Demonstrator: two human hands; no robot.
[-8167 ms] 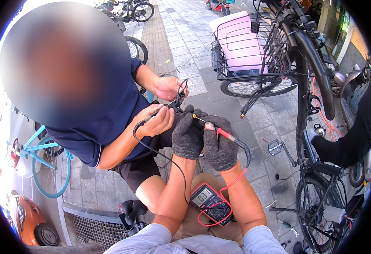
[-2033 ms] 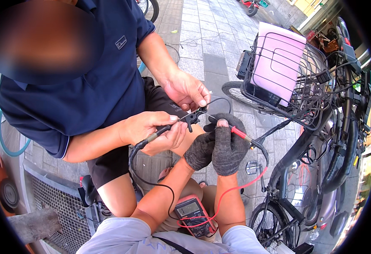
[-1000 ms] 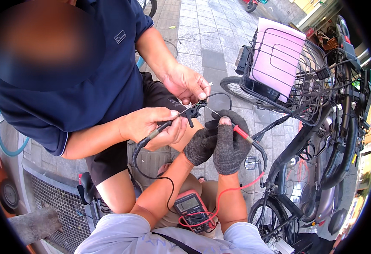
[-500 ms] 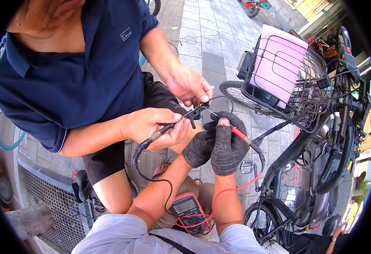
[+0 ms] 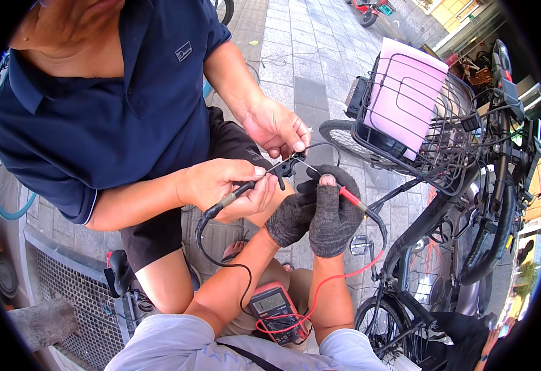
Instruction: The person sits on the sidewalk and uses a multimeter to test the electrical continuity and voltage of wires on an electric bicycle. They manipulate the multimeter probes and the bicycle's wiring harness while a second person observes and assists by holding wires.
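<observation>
My right hand (image 5: 334, 219), in a dark grey fingerless glove, grips a red test probe (image 5: 349, 196); its thin metal tip reaches a small black part (image 5: 287, 167) with a short stub and a cable. My left hand (image 5: 290, 219), gloved alike, is closed against the right hand; what its fingers hold is hidden. Facing me, a person in a navy shirt pinches the black part with one hand (image 5: 279, 130). That person's other hand (image 5: 236, 185) holds the black test probe (image 5: 228, 198), its tip also at the part. A red-cased multimeter (image 5: 274, 309) rests at my lap, both leads running to it.
At the right stands a bicycle (image 5: 431, 216) with a wire basket (image 5: 462, 117) holding a pink board (image 5: 406, 93). A metal grate (image 5: 72, 278) and a wooden post end (image 5: 45, 323) are at the lower left. Grey paving (image 5: 310, 93) lies beyond.
Almost nothing differs: both probes stay at the black part. At the lower right edge, a bystander's arm and dark clothing have shifted.
</observation>
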